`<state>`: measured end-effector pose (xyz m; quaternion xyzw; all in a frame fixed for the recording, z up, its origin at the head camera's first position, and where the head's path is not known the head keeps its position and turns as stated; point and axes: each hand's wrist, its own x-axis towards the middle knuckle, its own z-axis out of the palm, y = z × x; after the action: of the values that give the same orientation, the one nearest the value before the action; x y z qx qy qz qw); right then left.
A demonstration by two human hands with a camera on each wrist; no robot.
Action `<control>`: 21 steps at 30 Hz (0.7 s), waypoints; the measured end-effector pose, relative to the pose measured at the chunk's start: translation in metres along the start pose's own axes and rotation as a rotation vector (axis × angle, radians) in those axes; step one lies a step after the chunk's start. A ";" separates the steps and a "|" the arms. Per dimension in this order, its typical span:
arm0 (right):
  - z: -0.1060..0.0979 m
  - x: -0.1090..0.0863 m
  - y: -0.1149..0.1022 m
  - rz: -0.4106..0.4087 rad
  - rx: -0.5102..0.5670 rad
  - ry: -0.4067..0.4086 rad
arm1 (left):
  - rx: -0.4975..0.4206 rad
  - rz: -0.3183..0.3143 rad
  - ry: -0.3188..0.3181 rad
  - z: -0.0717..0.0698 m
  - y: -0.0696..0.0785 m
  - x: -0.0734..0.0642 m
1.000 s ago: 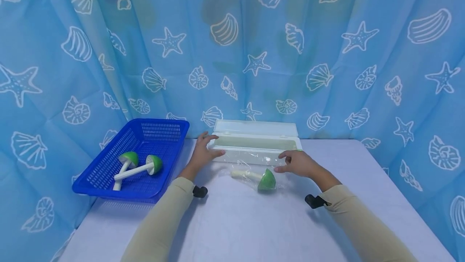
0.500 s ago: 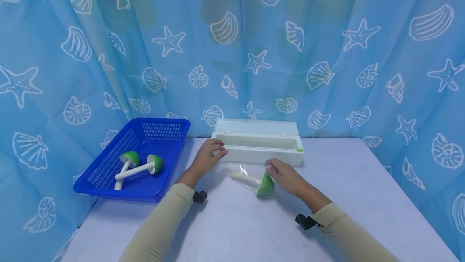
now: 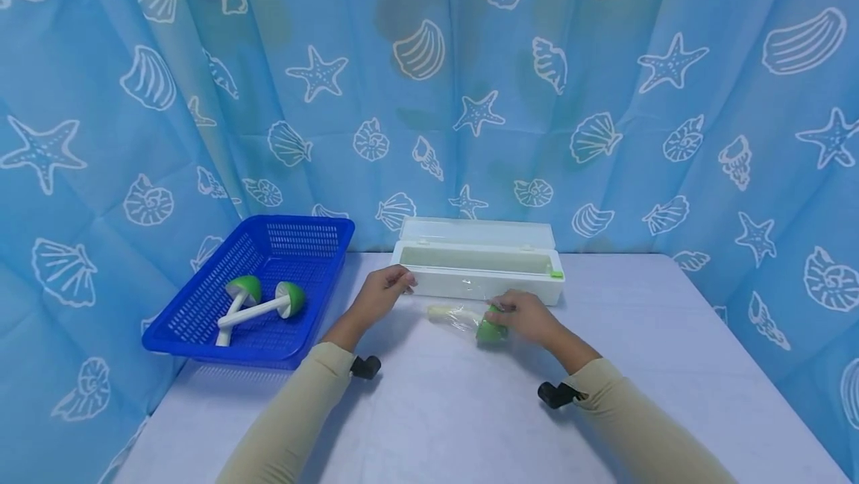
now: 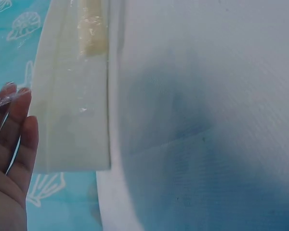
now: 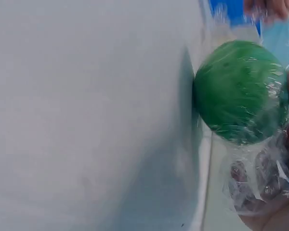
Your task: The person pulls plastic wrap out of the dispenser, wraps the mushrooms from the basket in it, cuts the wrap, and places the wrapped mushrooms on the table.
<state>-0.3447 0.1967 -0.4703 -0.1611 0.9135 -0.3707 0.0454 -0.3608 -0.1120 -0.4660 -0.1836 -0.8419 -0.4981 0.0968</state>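
Observation:
A mushroom-shaped thing with a green domed cap (image 3: 492, 327) and a pale stalk lies on the table under clear plastic wrap (image 3: 464, 318). My right hand (image 3: 526, 315) grips it at the cap, thumb over the front; in the right wrist view, crumpled wrap bunches between cap and fingers. My left hand (image 3: 381, 292), beyond the stalk's end, pinches an edge of the wrap at its fingertips (image 4: 23, 92). Just behind stands a long white wrap dispenser (image 3: 483, 284), its lid (image 3: 478, 233) raised, with a green slider (image 3: 556, 274) at its right end.
At left, a blue plastic basket (image 3: 322, 297) holds two similar green-capped things (image 3: 290, 299) with white stalks, crossed over each other. A blue shell-print curtain (image 3: 429, 148) hangs right behind the white-covered table (image 3: 443, 417).
My right hand has moved left and down from beside the dispenser onto the green cap, bringing the wrap in around it. My left hand has come slightly toward me, its fingers drawn together.

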 end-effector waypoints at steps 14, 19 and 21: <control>0.001 0.029 -0.011 -0.187 -0.632 0.165 | 0.207 0.291 -0.110 0.015 0.026 -0.004; 0.007 0.031 -0.015 -0.304 -0.880 0.210 | 0.428 0.334 -0.302 0.037 0.036 -0.010; 0.009 0.032 -0.016 -0.353 -0.947 0.236 | 0.558 0.346 -0.419 0.050 0.037 -0.013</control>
<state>-0.3686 0.1700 -0.4647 -0.2727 0.9390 0.0655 -0.1988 -0.3331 -0.0546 -0.4650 -0.3870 -0.9033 -0.1780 0.0516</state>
